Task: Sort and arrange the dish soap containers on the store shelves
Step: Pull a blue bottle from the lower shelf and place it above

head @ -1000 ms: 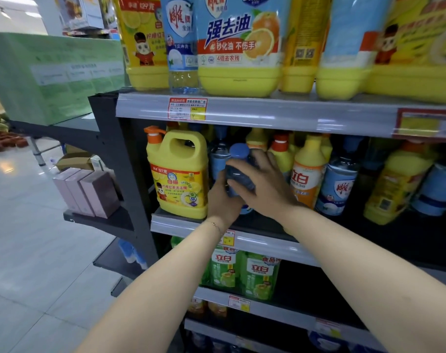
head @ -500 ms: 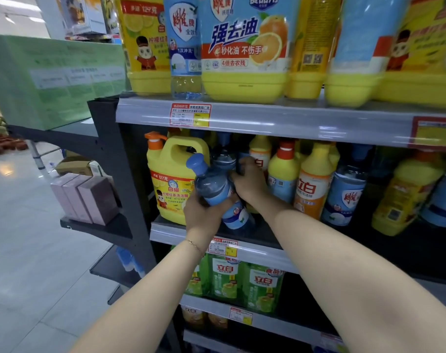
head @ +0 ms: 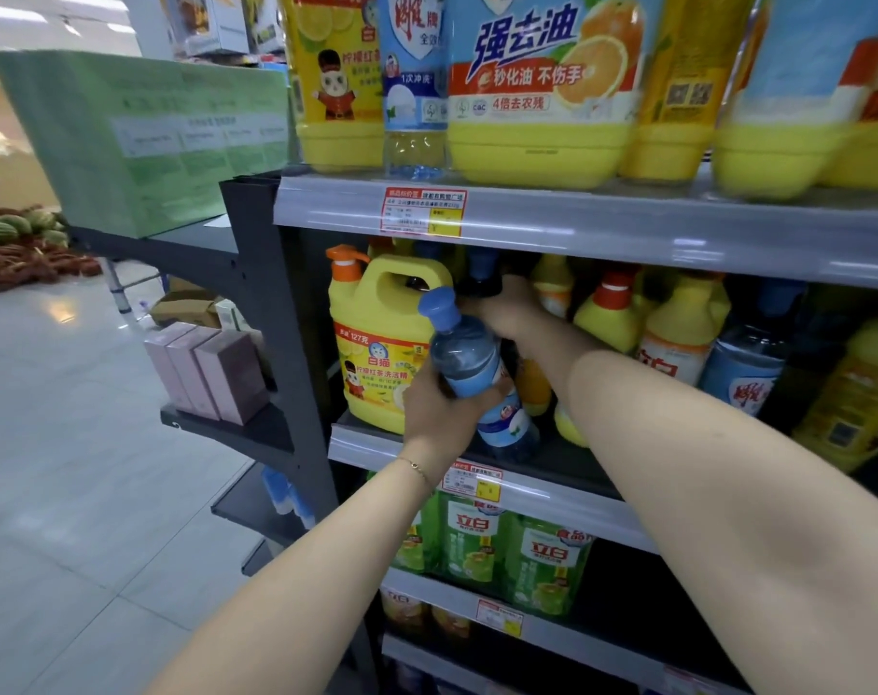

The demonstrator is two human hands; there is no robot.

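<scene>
My left hand grips a clear blue-capped dish soap bottle around its middle. The bottle leans left, cap toward me, its base low over the front of the middle shelf. A large yellow handled jug stands just left of it. My right hand reaches further back on the same shelf, fingers curled at the neck of a second blue-capped bottle in the shadow. Yellow red-capped bottles and a blue-labelled bottle stand to the right.
Big yellow jugs fill the top shelf close overhead. Green bottles stand on the shelf below. Left of the dark upright, pink boxes sit on a side shelf under a green carton. Tiled floor lies to the left.
My left hand has taken the blue-capped bottle alone and tipped it out toward the left. My right hand has let go of it and reached back to the bottle behind.
</scene>
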